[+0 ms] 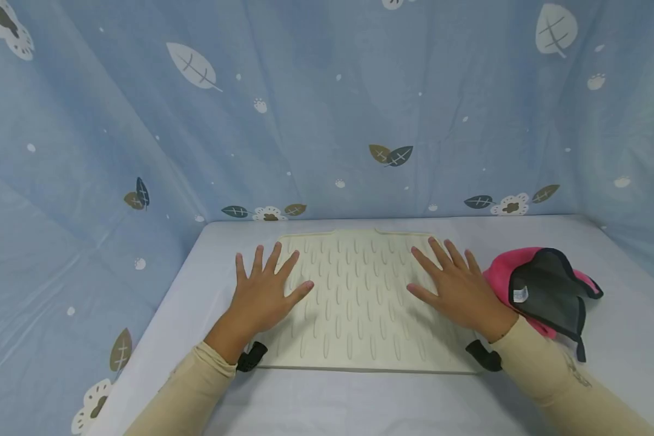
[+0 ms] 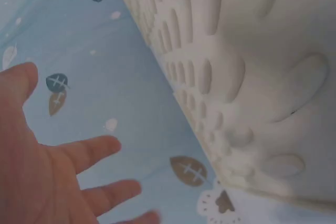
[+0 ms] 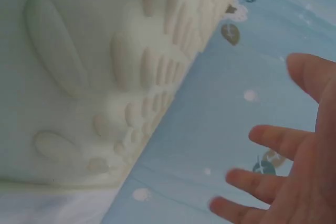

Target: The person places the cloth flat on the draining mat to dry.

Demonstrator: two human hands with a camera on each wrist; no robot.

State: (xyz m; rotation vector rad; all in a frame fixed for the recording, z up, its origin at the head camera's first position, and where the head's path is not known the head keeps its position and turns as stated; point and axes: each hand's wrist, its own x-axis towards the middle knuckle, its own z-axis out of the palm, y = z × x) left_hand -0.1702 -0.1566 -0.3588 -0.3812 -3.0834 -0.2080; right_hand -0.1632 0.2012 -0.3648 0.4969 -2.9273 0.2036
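A cream mat (image 1: 354, 290) with rows of raised oval ridges lies flat on the white table. Over its left side my left hand (image 1: 261, 297) hovers with fingers spread wide. My right hand (image 1: 460, 293) is held likewise above the mat's right side, palm down. In the left wrist view the left hand (image 2: 52, 166) shows straight, separated fingers and a gap to the ridged mat (image 2: 210, 77). The right wrist view has the right hand (image 3: 289, 156) apart from the mat (image 3: 105, 77) too. Neither hand holds anything.
A pink and dark grey cloth item (image 1: 547, 290) with black edging and a white tag lies right of the mat, beside the right wrist. Blue curtain (image 1: 327, 109) with leaf prints hangs behind and along the sides of the white table (image 1: 327, 402).
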